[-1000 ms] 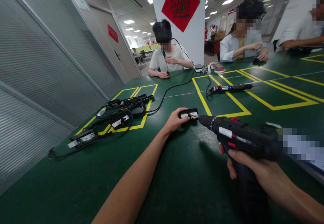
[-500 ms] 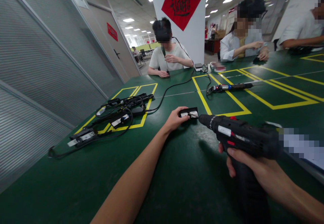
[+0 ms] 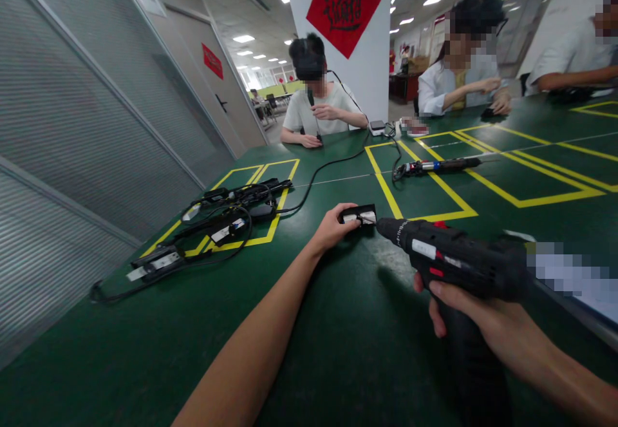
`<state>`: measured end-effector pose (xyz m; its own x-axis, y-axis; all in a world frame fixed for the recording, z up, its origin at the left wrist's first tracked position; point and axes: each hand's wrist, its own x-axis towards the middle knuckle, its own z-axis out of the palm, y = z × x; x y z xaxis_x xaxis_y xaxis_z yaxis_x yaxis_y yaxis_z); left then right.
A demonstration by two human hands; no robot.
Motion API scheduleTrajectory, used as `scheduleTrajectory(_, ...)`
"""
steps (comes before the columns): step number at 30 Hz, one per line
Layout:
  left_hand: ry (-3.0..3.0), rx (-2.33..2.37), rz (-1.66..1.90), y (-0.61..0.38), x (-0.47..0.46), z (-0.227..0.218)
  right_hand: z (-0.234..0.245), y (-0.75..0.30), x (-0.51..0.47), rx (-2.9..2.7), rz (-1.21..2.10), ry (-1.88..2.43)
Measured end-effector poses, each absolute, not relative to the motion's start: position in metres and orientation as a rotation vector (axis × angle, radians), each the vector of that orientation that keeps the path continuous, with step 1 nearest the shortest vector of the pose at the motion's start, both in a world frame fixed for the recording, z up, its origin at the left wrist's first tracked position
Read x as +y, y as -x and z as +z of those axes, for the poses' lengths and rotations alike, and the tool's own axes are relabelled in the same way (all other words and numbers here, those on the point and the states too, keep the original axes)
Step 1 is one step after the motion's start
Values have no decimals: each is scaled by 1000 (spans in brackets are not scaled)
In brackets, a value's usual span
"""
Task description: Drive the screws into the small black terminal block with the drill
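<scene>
On the green table, my left hand (image 3: 333, 228) is closed round the left end of a small black box-shaped part (image 3: 367, 211) with a white label. Its thumb lies along the near side. My right hand (image 3: 476, 308) wraps the grip of a black cordless drill (image 3: 454, 256) with red accents. The drill points left, its chuck close to the right end of the black part. A thin bit seems to reach onto the part's labelled side; its exact contact point is too small to make out.
Several black power adapters with cables (image 3: 241, 214) lie in yellow-taped boxes at the left. A long black tool with a cord (image 3: 439, 165) rests across tape lines farther back. A cable (image 3: 316, 179) crosses the table. Several people sit on the far side, one holding a screwdriver (image 3: 311, 100).
The drill has shifted very slightly left in view, along with most of the scene. Both hands keep the same grip.
</scene>
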<state>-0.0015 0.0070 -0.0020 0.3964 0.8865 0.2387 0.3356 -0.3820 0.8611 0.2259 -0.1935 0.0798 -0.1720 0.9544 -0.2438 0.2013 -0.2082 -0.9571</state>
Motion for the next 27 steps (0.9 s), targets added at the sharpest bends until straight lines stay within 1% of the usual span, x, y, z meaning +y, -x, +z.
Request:
scheduleTrajectory(7, -1891, 1036, 930, 2, 9, -4, 73, -228, -193, -1369, 1433, 1417)
scheduleTrajectory(14, -1892, 1024, 934, 2, 9, -4, 79, -227, -193, -1399, 1432, 1437)
scheduleTrajectory(27, -1935, 1072, 952, 2, 7, -1, 77, -228, -194, -1396, 1449, 1442)
